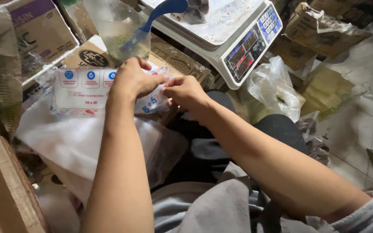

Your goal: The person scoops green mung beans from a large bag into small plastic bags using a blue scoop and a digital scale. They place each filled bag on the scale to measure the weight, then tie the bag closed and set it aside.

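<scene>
My left hand [134, 79] and my right hand [185, 91] meet over a pack of clear plastic bags [80, 90] with a white label and blue round marks. Both hands pinch the thin plastic at the pack's right end, fingertips touching each other. The pack rests on a large translucent white bag [65, 142] at the left. Just behind the hands stands an open clear bag [117, 30] with a blue scoop [160, 11] in it.
A white digital weighing scale [238, 39] with a dirty tray sits at the top middle. Cardboard boxes [39, 26] stand at the left and back. Crumpled plastic bags [277, 86] lie on the tiled floor [368, 125] at the right. A wooden edge [5, 190] runs along the left.
</scene>
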